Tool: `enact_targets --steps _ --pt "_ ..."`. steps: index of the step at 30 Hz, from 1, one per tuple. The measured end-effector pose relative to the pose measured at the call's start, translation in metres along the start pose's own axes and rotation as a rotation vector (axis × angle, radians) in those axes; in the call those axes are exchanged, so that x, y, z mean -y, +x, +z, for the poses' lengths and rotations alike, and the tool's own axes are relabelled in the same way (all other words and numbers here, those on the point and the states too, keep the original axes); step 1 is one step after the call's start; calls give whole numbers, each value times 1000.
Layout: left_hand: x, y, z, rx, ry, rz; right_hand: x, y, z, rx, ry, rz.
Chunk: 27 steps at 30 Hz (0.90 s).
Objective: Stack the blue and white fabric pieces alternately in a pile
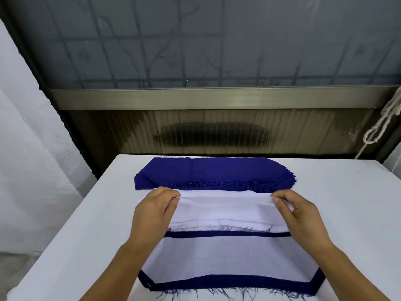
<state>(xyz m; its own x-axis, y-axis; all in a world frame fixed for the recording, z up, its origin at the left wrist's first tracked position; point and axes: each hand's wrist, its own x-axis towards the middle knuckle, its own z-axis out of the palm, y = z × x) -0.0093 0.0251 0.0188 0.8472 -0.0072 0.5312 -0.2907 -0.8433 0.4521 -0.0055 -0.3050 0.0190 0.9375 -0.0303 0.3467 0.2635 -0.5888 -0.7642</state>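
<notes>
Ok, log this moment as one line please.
both hands pinch white piece far corners | left hand | right hand | blue stack behind | pile near: white on blue

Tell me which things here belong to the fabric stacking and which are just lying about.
Job:
blue fabric stack
white fabric piece, pinched by left hand and right hand
alternating pile

Lying about:
white rope
white table

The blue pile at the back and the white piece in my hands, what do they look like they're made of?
Blue pile: looks like woven cloth, matte, probably cotton or a blend; loose threads fray from its cut front edge. White piece: thin woven fabric, matte and slightly sheer; it folds softly where the left hand and right hand pinch it, and stray threads show along its edge. The exact fibre can't be told.
</notes>
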Motion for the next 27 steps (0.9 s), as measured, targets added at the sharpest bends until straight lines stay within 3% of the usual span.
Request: enact_targets --steps 4,7,9,11,13,16,19,21,24,27 --pt "-4 -4 -36 214 -184 -53 16 -16 -25 85 -38 -65" --pt "1 -8 -59 522 -293 -139 15 -30 -46 399 17 56" --pt "4 -10 -66 717 -263 -188 14 -36 -54 561 -45 128" --pt "8 -10 -66 817 -139 -188 14 -36 -53 614 -107 184" --pt "7 -9 -61 768 19 -174 12 -35 -49 532 -189 188" --pt "-1 -8 -59 464 9 -159 16 -32 -46 224 -253 90" --pt "-6 -10 -63 131 -16 -25 17 -34 -46 -53 -317 -119" --pt "-3 -18 -64 13 35 118 11 -40 -43 -144 -380 -311" --pt "8 -43 -54 41 28 283 -11 -58 -35 -145 -476 -537" --pt "24 -74 -33 158 8 353 -34 -75 -22 -44 -465 -608"
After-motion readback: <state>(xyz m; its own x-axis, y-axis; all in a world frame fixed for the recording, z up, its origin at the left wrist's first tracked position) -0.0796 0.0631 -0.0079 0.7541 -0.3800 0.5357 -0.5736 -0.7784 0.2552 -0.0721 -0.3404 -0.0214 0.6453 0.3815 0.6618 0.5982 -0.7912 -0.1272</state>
